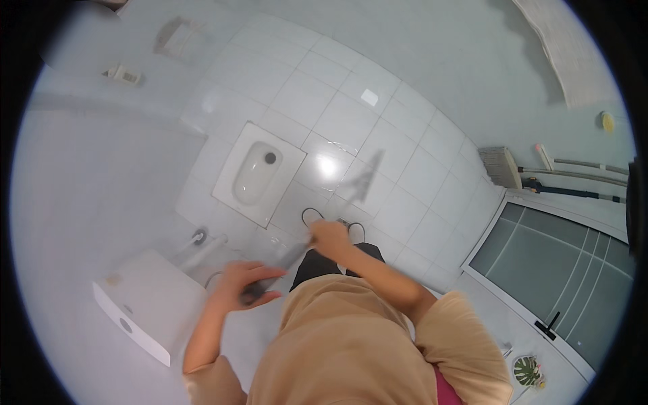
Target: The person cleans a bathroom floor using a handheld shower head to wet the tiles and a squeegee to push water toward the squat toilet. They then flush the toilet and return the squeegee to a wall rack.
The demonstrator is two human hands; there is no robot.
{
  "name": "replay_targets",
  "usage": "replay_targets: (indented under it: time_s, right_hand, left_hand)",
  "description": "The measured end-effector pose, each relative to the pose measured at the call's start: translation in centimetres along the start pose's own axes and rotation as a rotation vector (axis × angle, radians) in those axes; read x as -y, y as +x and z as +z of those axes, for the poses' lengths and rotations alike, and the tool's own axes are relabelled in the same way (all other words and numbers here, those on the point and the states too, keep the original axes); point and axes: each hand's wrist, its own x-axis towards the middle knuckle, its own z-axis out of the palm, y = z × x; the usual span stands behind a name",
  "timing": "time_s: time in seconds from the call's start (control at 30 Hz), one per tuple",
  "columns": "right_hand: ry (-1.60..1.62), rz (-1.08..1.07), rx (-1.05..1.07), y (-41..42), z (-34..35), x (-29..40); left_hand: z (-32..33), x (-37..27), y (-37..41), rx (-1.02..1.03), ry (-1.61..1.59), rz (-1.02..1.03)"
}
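Note:
A long-handled floor tool (296, 256) slants across in front of my body. Its broad, thin head (370, 177) is motion-blurred over the white floor tiles, so its exact kind cannot be told. My right hand (329, 238) closes around the middle of the handle. At the upper end, my left hand (245, 283) has the dark grip (253, 291) between thumb and fingers. A white squat toilet (255, 174) is set in the floor, beyond the handle and to its left.
A white cistern (152, 304) stands close by my left arm. Pipe fittings (201, 237) stick out near it. At right are a framed glass door (552, 268) with a black handle (549, 326), a broom head (500, 167) and several poles along the wall. A floor drain (344, 223) lies near my feet.

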Motion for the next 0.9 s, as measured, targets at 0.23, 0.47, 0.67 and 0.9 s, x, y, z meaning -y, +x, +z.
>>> replay_targets:
  time_s: [0.23, 0.47, 0.67, 0.9]
  right_hand:
    - [0.000, 0.214, -0.013, -4.0, 3.3, -15.3]
    - [0.010, -0.030, 0.097, 5.8, 8.0, -4.2]
    - [0.352, -0.249, -0.151, 12.4, 10.1, 8.7]
    - [0.258, -0.370, -0.138, 14.4, 3.8, 12.6]
  left_hand:
    - [14.6, 4.8, 9.3, -0.096, -0.204, 0.142]
    - [3.0, 6.6, 2.0, -0.139, -0.045, -0.048]
    - [-4.1, 2.3, -3.1, -0.105, 0.342, -0.157]
    - [-5.9, -0.5, -3.8, -0.312, 0.528, 0.001]
